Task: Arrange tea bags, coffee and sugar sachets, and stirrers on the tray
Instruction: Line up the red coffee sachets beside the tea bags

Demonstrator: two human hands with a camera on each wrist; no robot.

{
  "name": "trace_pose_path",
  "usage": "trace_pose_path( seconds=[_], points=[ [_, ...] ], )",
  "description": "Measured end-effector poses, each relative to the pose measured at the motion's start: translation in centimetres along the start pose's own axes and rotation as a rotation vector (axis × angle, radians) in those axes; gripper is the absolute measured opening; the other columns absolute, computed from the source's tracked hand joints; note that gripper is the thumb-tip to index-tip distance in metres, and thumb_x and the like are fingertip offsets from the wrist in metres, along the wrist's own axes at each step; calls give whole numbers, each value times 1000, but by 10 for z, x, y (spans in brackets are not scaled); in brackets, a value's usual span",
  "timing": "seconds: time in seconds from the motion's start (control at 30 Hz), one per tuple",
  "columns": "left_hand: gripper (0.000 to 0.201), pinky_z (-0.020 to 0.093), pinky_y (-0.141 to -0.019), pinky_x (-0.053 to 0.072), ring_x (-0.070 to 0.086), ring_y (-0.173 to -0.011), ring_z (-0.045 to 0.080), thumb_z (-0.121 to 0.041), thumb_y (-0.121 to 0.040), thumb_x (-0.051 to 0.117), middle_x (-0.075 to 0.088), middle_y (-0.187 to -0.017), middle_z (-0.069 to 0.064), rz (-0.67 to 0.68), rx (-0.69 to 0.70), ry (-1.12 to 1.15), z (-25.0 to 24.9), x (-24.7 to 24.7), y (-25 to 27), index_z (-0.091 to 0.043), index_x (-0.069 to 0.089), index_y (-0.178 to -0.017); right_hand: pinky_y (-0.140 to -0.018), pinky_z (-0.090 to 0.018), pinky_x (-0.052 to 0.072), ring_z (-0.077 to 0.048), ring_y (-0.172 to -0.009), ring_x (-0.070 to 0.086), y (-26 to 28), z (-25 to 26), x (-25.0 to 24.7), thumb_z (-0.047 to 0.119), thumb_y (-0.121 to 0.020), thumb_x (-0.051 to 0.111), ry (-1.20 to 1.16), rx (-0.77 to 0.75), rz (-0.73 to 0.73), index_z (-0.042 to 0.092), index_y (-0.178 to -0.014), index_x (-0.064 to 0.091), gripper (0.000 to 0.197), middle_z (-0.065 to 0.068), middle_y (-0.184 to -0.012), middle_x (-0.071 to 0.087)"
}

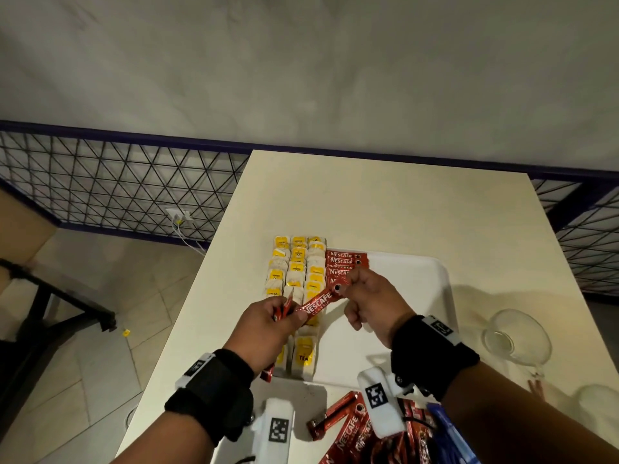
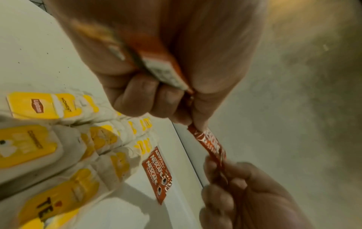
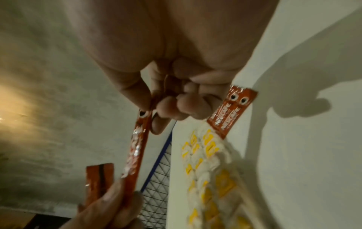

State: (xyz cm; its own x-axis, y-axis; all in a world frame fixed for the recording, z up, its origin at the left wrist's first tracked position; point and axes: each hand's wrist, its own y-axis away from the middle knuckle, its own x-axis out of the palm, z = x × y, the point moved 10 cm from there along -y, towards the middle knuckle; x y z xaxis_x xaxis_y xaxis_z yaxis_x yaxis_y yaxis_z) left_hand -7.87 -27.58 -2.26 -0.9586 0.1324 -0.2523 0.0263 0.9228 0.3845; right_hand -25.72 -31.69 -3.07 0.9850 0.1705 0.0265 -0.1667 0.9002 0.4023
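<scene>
A white tray (image 1: 418,296) holds yellow-tagged tea bags (image 1: 296,262) in three columns on its left side. Red Nescafe coffee sachets (image 1: 345,259) lie stacked beside them at the far end. Above the tea bags my left hand (image 1: 291,313) grips a small bunch of coffee sachets (image 2: 156,62). One red sachet (image 1: 318,304) stretches from that bunch to my right hand (image 1: 348,283), which pinches its far end between thumb and fingers. The right wrist view shows this sachet (image 3: 137,147) hanging from the pinch, with the laid sachets (image 3: 231,111) behind.
The tray sits on a cream table (image 1: 385,202). A heap of loose red sachets (image 1: 351,426) and a blue packet (image 1: 445,426) lie at the near edge. A clear glass bowl (image 1: 517,336) stands right of the tray. A mesh railing (image 1: 117,182) runs behind.
</scene>
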Motion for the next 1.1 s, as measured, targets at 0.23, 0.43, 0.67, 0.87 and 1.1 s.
trace_pose_path(
  seconds=[0.23, 0.43, 0.67, 0.87, 1.1],
  points=[
    [18, 27, -64, 40, 48, -52, 1, -23, -92, 63, 57, -51, -15, -16, 9, -180, 6, -3, -15, -19, 66, -75, -48, -27, 35, -14, -45, 39, -3, -42, -25, 13, -88, 64, 317, 159, 119, 12, -79, 63, 9, 0, -50, 46],
    [23, 40, -72, 48, 56, -67, 24, -33, -90, 63, 62, -67, 6, -70, -8, -299, 27, -21, -18, -15, 66, -77, -44, -26, 37, -15, -38, 42, -27, -54, -92, 18, -89, 58, 551, 164, -145, 15, -81, 64, 11, 1, -50, 52],
    [19, 36, -70, 47, 59, -69, 22, -32, -90, 64, 65, -68, 6, -77, -33, -318, 40, -33, -11, -18, 67, -76, -53, -23, 37, -13, -56, 50, -50, -70, -84, 13, -86, 60, 611, 239, -134, 18, -71, 64, 16, -1, -73, 65],
    [14, 36, -73, 48, 62, -74, 22, -28, -90, 64, 68, -74, 7, -79, -48, -292, 50, -38, -12, -19, 69, -79, -72, -27, 49, -20, -81, 63, -60, -64, -82, 21, -83, 66, 670, 244, -211, 10, -83, 71, 13, -4, -83, 71],
    [11, 26, -69, 47, 63, -74, 13, -26, -90, 65, 69, -75, 0, -82, -52, -276, 50, -39, -11, -24, 69, -81, -72, -30, 47, -20, -83, 59, -58, -55, -84, 50, -81, 65, 850, 258, -311, 16, -87, 62, 35, 0, -86, 65]
  ],
)
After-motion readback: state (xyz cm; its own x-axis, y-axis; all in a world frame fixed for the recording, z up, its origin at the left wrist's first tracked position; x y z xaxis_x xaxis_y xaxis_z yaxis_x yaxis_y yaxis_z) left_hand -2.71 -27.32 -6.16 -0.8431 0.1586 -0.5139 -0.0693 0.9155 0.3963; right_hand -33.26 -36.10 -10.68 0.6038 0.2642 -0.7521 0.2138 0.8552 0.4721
